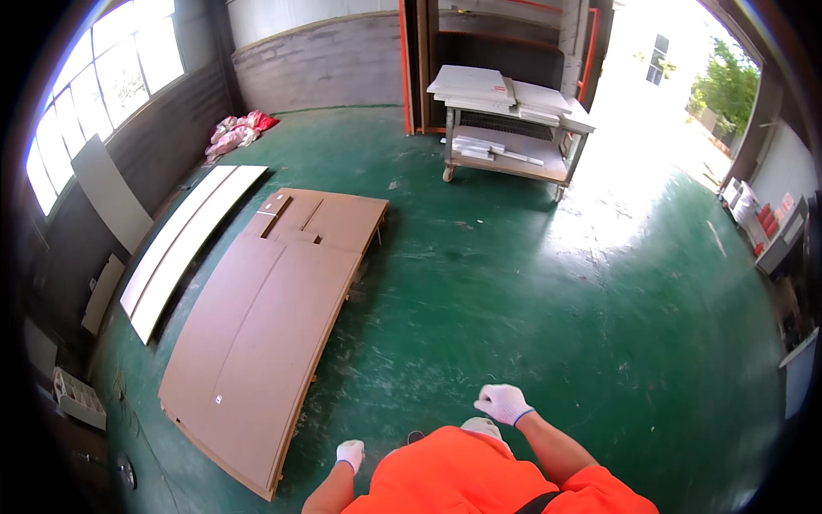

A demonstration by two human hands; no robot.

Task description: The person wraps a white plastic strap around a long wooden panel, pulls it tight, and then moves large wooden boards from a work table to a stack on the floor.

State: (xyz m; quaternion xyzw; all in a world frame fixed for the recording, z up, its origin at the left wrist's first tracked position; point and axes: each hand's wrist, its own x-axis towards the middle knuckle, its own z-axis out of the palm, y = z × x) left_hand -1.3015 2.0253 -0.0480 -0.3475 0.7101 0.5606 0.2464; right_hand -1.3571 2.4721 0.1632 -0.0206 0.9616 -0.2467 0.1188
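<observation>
My left hand (350, 455), in a white knit glove, hangs low beside my orange shirt with its fingers curled in. Nothing shows in it. My right hand (503, 403), gloved the same way, is raised in front of me over the green floor (445, 325); its fingers are closed and nothing sticks out of them. Neither hand touches anything. Nearest to my left hand is a wide, low stack of brown flat cardboard sheets (265, 343) on the floor.
Long white panels (193, 240) lie left of the cardboard. A wheeled cart (505, 163) carries white boards ahead, near a bright doorway (651, 86). Pink and red cloth or bags (240, 133) lie by the far-left wall. A tall panel (111, 193) leans below the windows.
</observation>
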